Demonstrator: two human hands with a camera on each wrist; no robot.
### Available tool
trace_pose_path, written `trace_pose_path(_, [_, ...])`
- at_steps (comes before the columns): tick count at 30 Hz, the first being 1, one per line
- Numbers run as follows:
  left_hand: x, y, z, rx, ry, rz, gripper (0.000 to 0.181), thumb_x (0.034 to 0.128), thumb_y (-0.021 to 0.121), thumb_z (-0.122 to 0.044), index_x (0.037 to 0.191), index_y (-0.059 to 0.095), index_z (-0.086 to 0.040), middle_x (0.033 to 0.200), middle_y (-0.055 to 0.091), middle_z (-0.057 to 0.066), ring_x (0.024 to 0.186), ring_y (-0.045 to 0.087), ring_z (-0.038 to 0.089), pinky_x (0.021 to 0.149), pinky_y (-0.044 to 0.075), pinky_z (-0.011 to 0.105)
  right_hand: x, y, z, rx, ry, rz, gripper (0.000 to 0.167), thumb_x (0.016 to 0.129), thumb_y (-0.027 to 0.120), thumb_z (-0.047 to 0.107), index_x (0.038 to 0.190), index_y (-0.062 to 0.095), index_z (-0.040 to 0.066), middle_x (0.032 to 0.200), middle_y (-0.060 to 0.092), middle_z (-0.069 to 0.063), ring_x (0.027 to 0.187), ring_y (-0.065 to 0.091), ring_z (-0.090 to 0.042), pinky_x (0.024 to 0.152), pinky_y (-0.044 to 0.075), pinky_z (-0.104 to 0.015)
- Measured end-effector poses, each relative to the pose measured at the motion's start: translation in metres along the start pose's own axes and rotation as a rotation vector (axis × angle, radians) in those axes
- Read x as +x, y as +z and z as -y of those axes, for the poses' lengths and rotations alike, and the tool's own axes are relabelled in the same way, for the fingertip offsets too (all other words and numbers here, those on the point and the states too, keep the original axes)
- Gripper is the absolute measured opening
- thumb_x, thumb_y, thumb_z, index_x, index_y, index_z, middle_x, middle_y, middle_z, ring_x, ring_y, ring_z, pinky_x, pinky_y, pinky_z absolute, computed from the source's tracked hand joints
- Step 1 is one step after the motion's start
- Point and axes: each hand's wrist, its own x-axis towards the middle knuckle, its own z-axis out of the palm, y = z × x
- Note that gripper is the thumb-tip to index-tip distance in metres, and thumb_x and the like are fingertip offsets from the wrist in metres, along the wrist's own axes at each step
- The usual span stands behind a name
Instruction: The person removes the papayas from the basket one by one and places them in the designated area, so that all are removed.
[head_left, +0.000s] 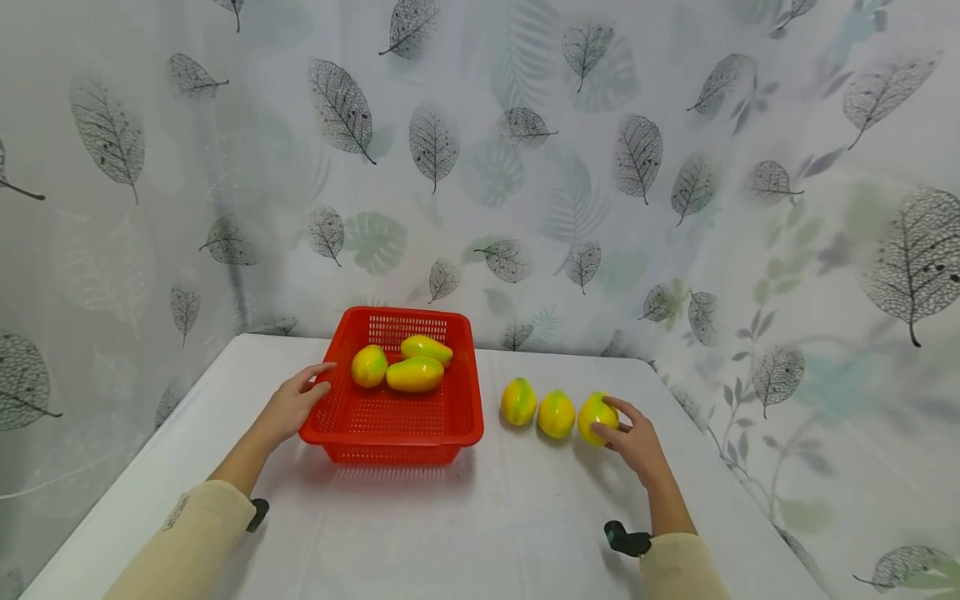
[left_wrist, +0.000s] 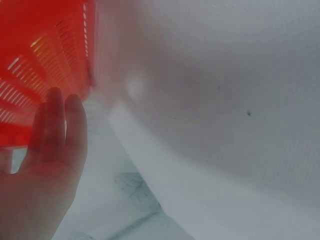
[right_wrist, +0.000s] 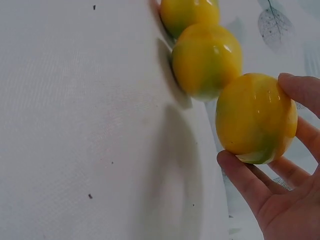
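Glossy yellow-green oval fruit [head_left: 597, 419], hard-looking and smooth-skinned, sits at the right end of a short row, right of the red basket. Right hand [head_left: 636, 442] clamped on it: thumb on one side, fingertips [right_wrist: 227, 159] on the other. Its shadow [right_wrist: 172, 165] lies apart from it on the white cloth-covered table [head_left: 525, 533], so I judge it just lifted, though I can't be certain. Two more such fruits, the middle yellow fruit [head_left: 557, 415] and the left green-streaked fruit [head_left: 518, 402], lie just beside in line. Left hand [head_left: 288, 408] is at the left rim of the red perforated plastic basket [head_left: 390, 439], fingers fairly straight, thumb apart from them; whether it bears on the rim, I can't tell. Inside the basket, towards the back: a round-ended yellow fruit [head_left: 370, 367] and two longer yellow-green fruits [head_left: 415, 374]. On handling: such a slick, rounded skin could slip from fingertips alone, so thumb and fingers are best set opposite each other about the widest part. Straight up first, then sideways, would spare the middle fruit a knock; firm, even pressure should do.
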Motion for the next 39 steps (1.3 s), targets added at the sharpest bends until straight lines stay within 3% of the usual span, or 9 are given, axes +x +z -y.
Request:
trace_pose_path(7, [0.000,0.000,-0.001,0.003,-0.006,-0.004,0.053,0.1117,0.042,-0.026,0.162,0.032,-0.014,0.150,0.044,0.030,0.120,0.056,0.042,0.092,0.062,0.043,0.002,0.001,-0.007,-0.002,0.008,0.010,0.071,0.098,0.071,0.033,0.158,0.040,0.014,0.169,0.023,-0.022,0.144,0.044,-0.046,0.105,0.055,-0.045])
trace_pose_path(18, [-0.001,0.002,-0.002,0.009,-0.004,0.002,0.052,0.1118,0.042,-0.025,0.162,0.032,-0.013,0.151,0.043,0.030,0.121,0.055,0.043,0.092,0.062,0.042,0.003,0.011,-0.017,-0.093,0.036,0.028,0.069,0.098,0.070,0.033,0.157,0.041,0.013,0.167,0.026,-0.025,0.143,0.043,-0.051,0.106,0.054,-0.049])
trace_pose_path(39, [0.000,0.001,0.002,-0.003,0.003,-0.010,0.052,0.1118,0.042,-0.025,0.162,0.033,-0.013,0.153,0.042,0.030,0.123,0.055,0.043,0.095,0.061,0.047,0.005,0.012,-0.010,-0.102,0.042,0.045,0.069,0.097,0.070,0.032,0.157,0.041,0.013,0.166,0.028,-0.024,0.144,0.041,-0.051,0.108,0.052,-0.051])
